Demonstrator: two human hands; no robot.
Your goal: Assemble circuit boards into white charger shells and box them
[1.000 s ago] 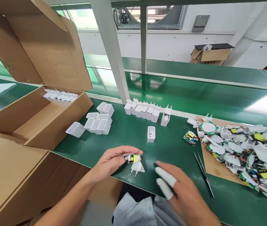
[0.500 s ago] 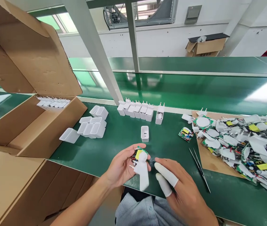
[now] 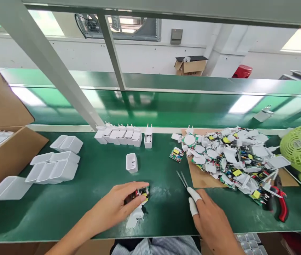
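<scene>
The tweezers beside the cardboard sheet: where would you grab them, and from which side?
Probably mid-length, pinching across both thin arms from above. The tweezers lie flat on the green table, spread at the far end and joined at the near end, next to the capped fingers of the right hand. Coming from the near right looks easiest.

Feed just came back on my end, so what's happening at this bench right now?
A person is working at a green bench. Their left hand grips a small circuit board, with a white plug piece just under it. The right hand, two fingers in white covers, lies open by the near end of the tweezers; contact is unclear. A lone white housing stands beyond, and a pile of boards and plug parts lies to the right.
</scene>
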